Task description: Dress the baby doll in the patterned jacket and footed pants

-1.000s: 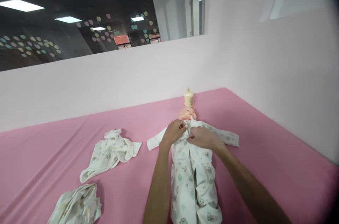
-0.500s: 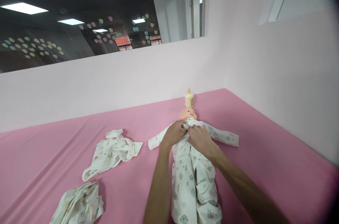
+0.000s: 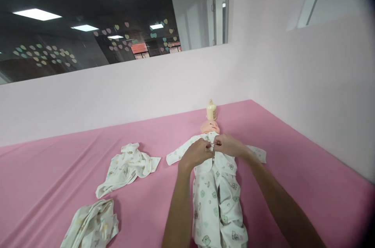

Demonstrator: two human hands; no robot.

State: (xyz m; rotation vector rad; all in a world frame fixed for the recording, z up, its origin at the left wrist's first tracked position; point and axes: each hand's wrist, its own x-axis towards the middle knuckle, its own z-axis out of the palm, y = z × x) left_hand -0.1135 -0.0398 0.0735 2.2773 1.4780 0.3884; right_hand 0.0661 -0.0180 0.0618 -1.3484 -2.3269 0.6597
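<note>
- The doll (image 3: 210, 126) lies on its back on the pink table cover (image 3: 293, 170), head toward the wall, dressed in a white printed baby suit (image 3: 215, 185).
- Both hands meet at the chest, just below the chin. The left hand (image 3: 195, 154) has its fingers drawn together, pinching the left front edge of the suit.
- The right hand (image 3: 231, 145) pinches the opposing edge, thumb and forefinger closed on the cloth; whether a snap or a tie sits between them is too small to tell.
- The fabric looks thin, soft and limp. It wrinkles freely, so it should be light and give no resistance, but it will slide and bunch unless held taut.
- Best hold, by my reading: right at the placket edges near the fastening, a fingertip pinch on each side, as now.
- The doll's head looks like hard, smooth plastic. It is probably light and apt to shift if tugged.
- A cream bottle (image 3: 211, 110) stands just beyond the head, close enough to tip.
- Two more crumpled garments (image 3: 129, 168) (image 3: 92, 224) lie well to the left.
</note>
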